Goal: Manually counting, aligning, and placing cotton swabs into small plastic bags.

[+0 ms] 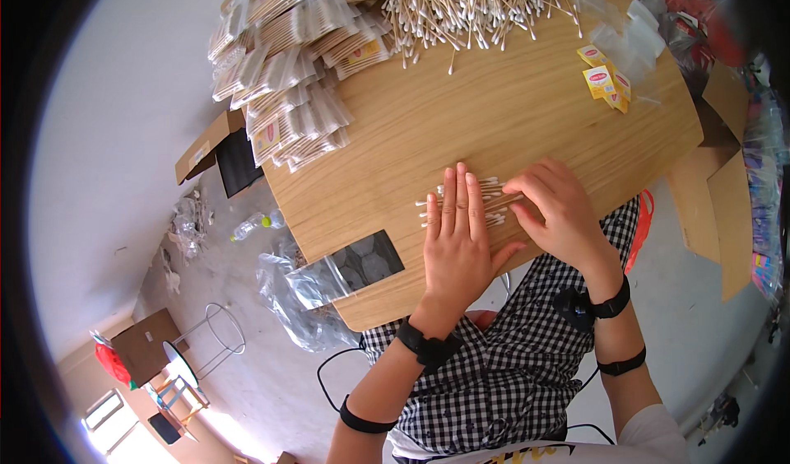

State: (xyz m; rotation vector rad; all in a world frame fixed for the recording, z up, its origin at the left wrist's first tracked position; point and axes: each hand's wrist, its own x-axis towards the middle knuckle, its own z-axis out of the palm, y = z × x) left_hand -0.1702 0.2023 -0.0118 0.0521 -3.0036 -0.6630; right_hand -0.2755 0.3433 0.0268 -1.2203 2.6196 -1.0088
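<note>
White-tipped swabs [493,204] lay on the wooden table [461,110], partly under the left hand [455,246], flat with fingers slightly spread; the right hand [562,214] was curled at their right ends, whether pinching any I couldn't tell; a swab pile [477,7] and packs [300,69] lay beyond.

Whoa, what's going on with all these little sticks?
A person's flat left hand rests over some thin white-tipped cotton swabs on a light-brown wooden table; the curled right hand is at their right ends. Farther up lies a big heap of loose swabs. Clear plastic packets of swabs are piled to its left, and small yellow cards lie right.
</note>
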